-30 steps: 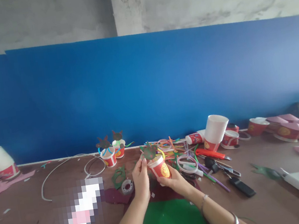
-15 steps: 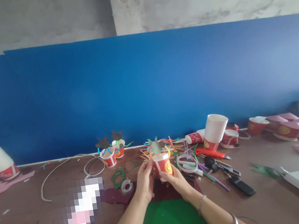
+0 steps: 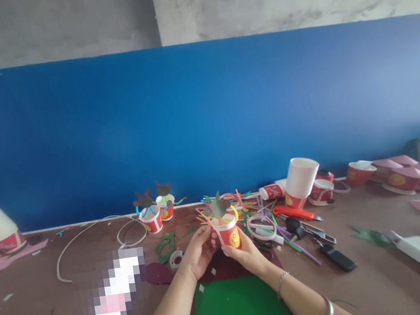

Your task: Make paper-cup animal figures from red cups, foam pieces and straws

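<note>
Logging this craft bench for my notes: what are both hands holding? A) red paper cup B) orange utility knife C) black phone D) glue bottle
A. The left hand and right hand both wrap the red paper cup, with a green cutout above its rim.

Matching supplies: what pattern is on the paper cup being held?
The paper cup is red with a gold round emblem; head view.

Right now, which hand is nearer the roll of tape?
Left. The left hand is just beside the roll of tape; the right hand is farther off, past the red paper cup that both hands hold.
</note>
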Tool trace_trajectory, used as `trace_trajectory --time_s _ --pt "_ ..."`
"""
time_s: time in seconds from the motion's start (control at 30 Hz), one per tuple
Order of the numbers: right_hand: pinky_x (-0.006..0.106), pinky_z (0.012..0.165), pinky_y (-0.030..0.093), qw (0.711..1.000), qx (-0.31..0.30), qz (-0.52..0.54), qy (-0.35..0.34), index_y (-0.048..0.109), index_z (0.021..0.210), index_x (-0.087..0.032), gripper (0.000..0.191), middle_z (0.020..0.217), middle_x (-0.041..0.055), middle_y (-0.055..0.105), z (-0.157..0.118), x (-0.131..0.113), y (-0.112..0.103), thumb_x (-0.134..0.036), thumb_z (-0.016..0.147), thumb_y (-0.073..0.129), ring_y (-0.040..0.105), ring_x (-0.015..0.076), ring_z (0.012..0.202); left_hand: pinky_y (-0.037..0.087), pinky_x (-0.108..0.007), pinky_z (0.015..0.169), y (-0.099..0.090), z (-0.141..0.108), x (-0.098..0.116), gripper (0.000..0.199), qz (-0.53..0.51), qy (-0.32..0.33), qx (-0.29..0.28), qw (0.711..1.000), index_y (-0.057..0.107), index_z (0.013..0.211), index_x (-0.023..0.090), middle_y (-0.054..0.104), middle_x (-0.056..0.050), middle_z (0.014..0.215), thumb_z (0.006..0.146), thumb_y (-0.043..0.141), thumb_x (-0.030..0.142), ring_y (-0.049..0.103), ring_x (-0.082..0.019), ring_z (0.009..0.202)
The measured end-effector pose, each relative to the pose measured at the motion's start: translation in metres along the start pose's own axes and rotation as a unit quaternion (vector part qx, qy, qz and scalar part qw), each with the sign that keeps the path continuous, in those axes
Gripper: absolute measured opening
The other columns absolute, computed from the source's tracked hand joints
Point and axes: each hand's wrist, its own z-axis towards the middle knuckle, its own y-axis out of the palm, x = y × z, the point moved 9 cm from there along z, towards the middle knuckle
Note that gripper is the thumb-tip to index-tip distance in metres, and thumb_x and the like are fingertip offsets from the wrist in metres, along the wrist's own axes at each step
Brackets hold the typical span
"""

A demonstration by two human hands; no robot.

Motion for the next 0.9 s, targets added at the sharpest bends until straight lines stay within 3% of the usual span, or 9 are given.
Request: trace_trajectory --time_s 0.2,0.43,0.63,0.9 --pt "0.035 0.079 0.048 0.999 0.014 -0.033 0.001 0.050 0.112 -0.017 0.052 0.103 0.0089 0.064 -0.001 0.003 -0.005 -0.039 0.070 0.070 0.059 0.0216 0.090 0.048 -0.014 0.057 -0.003 0.000 -0.004 0.015 -0.023 -0.028 0.009 0.999 0.063 0.079 0.009 0.061 -0.001 0.065 0.069 0.073 0.014 0.057 -0.005 0.057" --pt "0.037 0.089 0.045 0.997 -0.001 -0.076 -0.013 0.046 0.117 -0.017 0.052 0.112 0.0099 0.061 -0.002 -0.004 -0.006 -0.036 0.074 0.067 0.058 0.0231 0.099 0.050 -0.018 0.061 -0.008 -0.001 0.001 0.018 0.020 -0.022 0.029 0.999 0.063 0.075 0.010 0.064 -0.002 0.068 0.066 0.076 0.016 0.059 -0.007 0.060" --pt "0.038 0.091 0.044 0.997 -0.018 -0.071 -0.019 0.044 0.117 -0.018 0.051 0.113 0.0101 0.061 -0.003 -0.008 -0.002 -0.036 0.075 0.066 0.058 0.0233 0.102 0.046 -0.015 0.052 -0.002 -0.005 -0.004 0.017 0.018 -0.068 0.005 0.998 0.061 0.079 0.012 0.059 0.001 0.062 0.069 0.074 0.019 0.054 -0.004 0.051" --pt "0.038 0.090 0.045 0.997 -0.001 -0.077 -0.010 0.046 0.115 -0.018 0.049 0.111 0.0101 0.062 -0.003 -0.009 -0.002 -0.034 0.073 0.067 0.059 0.0232 0.101 0.047 -0.015 0.056 -0.005 -0.004 -0.005 0.015 -0.014 -0.074 0.009 0.997 0.062 0.076 0.008 0.060 -0.003 0.067 0.068 0.074 0.014 0.057 -0.006 0.058"
